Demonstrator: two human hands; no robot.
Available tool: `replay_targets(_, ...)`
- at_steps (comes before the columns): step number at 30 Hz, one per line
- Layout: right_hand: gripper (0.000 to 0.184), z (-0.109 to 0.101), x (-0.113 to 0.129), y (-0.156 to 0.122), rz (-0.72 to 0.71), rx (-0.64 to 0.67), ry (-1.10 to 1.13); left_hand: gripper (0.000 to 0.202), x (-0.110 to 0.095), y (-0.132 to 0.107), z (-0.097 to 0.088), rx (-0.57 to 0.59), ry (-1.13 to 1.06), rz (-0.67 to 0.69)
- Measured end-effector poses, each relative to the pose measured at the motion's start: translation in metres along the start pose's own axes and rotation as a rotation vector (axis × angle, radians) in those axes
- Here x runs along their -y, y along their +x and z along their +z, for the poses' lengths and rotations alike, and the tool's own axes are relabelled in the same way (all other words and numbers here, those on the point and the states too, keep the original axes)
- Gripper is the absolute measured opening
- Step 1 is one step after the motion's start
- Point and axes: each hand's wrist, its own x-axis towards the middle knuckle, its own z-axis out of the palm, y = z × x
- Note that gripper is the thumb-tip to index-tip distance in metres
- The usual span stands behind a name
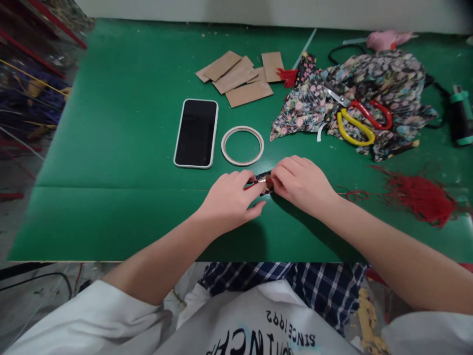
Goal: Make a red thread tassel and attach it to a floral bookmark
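In the head view, a small piece of dark floral fabric (263, 176) lies on the green table near its front, with brown and something red showing on it. My left hand (232, 199) grips its left side, thumb apart from the bent fingers. From the right, my right hand (301, 183) pinches the other end, fingers closed together. The fingers hide much of the piece. Just beyond my hands lies a roll of white tape (224, 149), flat on the table. A phone (196, 133) with a dark screen rests to its left.
Several brown cardboard pieces (249, 93) lie at the back. To the right, red-and-yellow-handled scissors (355, 137) rest on crumpled floral fabric (391, 74). A heap of red thread (423, 197) sits at the right, and a black-and-green tool (460, 116) stands near the edge.
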Motion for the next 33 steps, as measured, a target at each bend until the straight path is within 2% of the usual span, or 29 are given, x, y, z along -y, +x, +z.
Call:
replay_targets(6,0.014,-0.001,0.0,0.001,0.015,0.045,0.03,0.035,0.0,0.0,0.0,0.017,-0.008,0.0)
replay_targets(21,0.017,-0.014,-0.004,-0.003,-0.132,0.09,0.005,0.038,0.0,0.001,-0.002,0.064,-0.015,-0.017)
replay_targets(26,0.019,-0.015,-0.007,-0.007,-0.028,0.084,0.063,0.038,0.001,0.001,0.0,0.055,-0.022,-0.017)
replay_targets(30,0.019,-0.016,-0.003,-0.014,0.122,-0.026,0.221,0.038,0.001,0.0,0.001,0.052,-0.035,-0.022)
replay_targets(33,0.016,-0.016,0.003,-0.02,0.159,-0.05,0.29,0.038,0.0,0.001,0.0,0.048,-0.038,-0.019)
